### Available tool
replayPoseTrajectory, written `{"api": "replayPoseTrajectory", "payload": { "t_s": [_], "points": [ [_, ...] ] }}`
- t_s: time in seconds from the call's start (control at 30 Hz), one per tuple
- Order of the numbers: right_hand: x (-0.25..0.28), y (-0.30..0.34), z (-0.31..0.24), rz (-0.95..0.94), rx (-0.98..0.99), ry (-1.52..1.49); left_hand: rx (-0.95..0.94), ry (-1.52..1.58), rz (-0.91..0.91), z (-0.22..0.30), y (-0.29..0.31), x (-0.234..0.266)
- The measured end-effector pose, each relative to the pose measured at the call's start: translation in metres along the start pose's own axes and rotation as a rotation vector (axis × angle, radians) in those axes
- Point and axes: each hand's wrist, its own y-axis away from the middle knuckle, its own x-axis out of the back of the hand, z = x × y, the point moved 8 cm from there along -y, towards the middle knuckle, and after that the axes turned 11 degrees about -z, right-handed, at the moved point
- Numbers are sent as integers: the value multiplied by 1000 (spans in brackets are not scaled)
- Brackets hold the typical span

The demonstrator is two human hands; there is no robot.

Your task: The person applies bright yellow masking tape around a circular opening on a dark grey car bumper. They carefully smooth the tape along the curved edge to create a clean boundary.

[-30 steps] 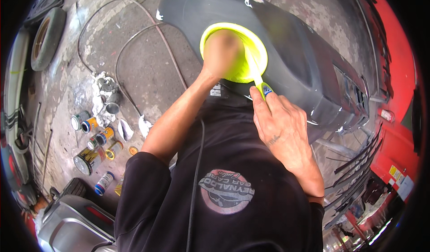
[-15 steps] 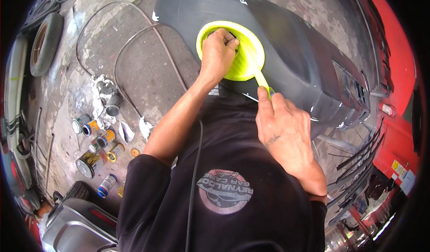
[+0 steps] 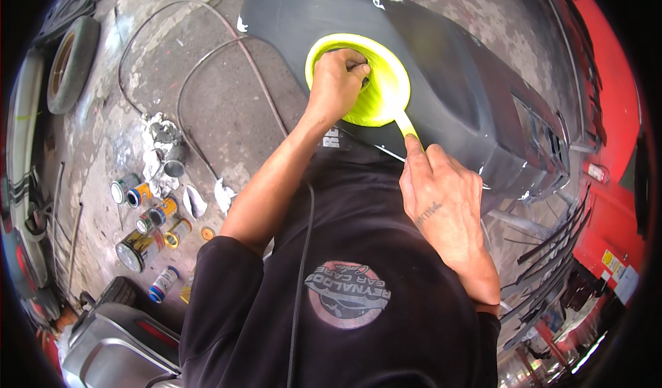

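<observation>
A bright yellow-green plastic dipper (image 3: 388, 88) is tilted so that I look into its bowl. My right hand (image 3: 445, 198) is closed round the dipper's handle, its index finger laid along it. Inside the bowl, my left hand (image 3: 334, 83) has its fingers curled with the thumb against them. Something dark (image 3: 365, 82) shows at its fingertips, mostly hidden by the hand, and I cannot make out what it is. Just beyond and beneath the dipper lies a large dark grey car bumper (image 3: 476, 85) with whitish worn patches along its edges.
Several paint cans (image 3: 134, 250) stand or lie on the stained concrete floor at the left, near crumpled white paper (image 3: 162, 157). A thin hose (image 3: 238, 36) loops across the floor. A tyre (image 3: 72, 65) lies far left, a silver-grey car part (image 3: 124, 353) lower left, and a red vehicle (image 3: 607, 64) right.
The dipper and both hands have shifted very slightly to the right. My right hand has turned a little on the handle, while my left hand stays inside the bowl.
</observation>
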Motion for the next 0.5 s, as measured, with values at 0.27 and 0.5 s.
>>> {"api": "replayPoseTrajectory", "payload": {
  "t_s": [0.27, 0.5],
  "points": [
    [-1, 1, 1, -11, 3, 4, 81, -27, -25, -3, -3, 0],
    [-3, 5, 3, -59, -16, 29, -16, -109, 77, 8, 2, 3]
  ]
}}
